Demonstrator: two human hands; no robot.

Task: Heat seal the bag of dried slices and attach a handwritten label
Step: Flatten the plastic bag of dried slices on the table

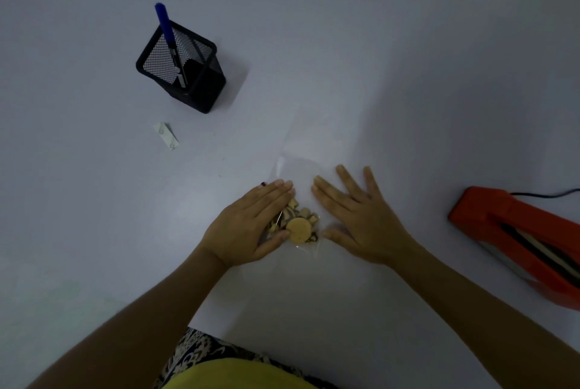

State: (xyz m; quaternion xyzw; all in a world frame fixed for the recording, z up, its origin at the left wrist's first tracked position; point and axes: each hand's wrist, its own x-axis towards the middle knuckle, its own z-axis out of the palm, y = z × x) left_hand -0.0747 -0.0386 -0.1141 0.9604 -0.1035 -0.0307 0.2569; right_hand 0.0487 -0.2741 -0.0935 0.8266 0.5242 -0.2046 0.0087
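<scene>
my left hand (251, 225) lies flat on the clear plastic bag (301, 168), fingers straight & together, not curled, just pressing down. my right hand (361, 222) is flat too, fingers spread a bit, pressing the bag's other side. the dried slices (298, 225) sit in a little pile at the bag's near end, right btwn my 2 thumbs; my left fingers cover some of them. the rest of the bag lies flat on the white table (376, 43), stretching away past my fingertips. the orange heat sealer (514, 241) is off to the right of my right hand, well apart. a small white label (166, 135) lies far left of my left fingers. past it stands a black mesh pen holder (185, 71) w/ a blue pen (168, 37) in it.
</scene>
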